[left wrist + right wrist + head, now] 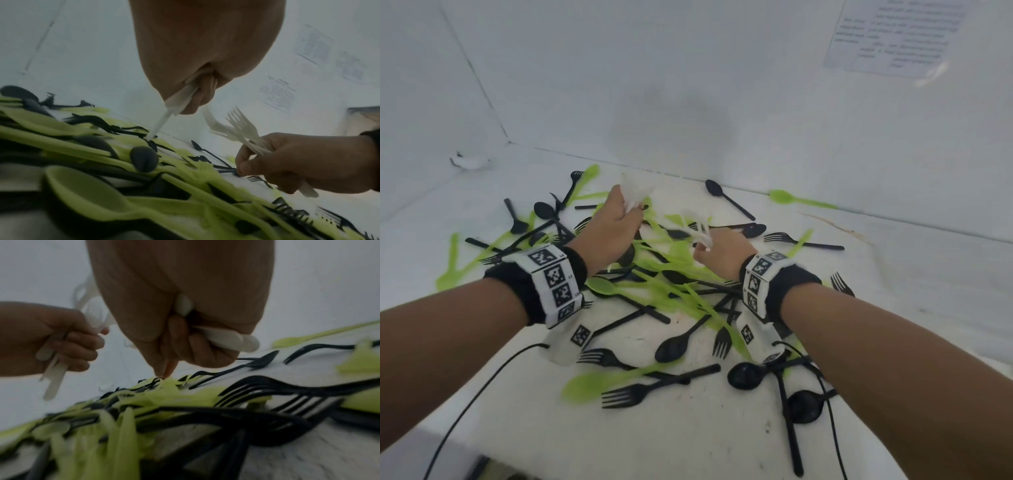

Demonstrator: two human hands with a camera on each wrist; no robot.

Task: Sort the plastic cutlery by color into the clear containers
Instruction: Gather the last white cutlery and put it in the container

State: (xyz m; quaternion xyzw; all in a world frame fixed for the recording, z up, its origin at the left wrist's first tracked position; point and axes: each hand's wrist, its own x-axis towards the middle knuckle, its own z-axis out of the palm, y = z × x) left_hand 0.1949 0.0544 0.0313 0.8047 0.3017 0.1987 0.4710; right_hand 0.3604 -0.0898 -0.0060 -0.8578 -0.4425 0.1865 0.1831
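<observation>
Both hands are hovering over green and black cutlery (pixel 654 281) piled mid-bench (pixel 688 428). The left hand (pixel 613 229) is gripping white cutlery (pixel 635 195) in curled fingers. The right hand (pixel 726 253) is clutching white forks (pixel 242 128).

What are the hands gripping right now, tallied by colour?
White plastic cutlery: 2 bunches, one per left hand and right hand
Lime-green plastic cutlery: 0 clearly gripped
Black plastic cutlery: 0 clearly gripped
Total: 2 bunches

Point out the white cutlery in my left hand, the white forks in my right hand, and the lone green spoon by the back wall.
white cutlery (pixel 635 195), head view, fanned tops.
white forks (pixel 242 128), left wrist view, tines.
green spoon (pixel 782 196), head view, bowl.
</observation>
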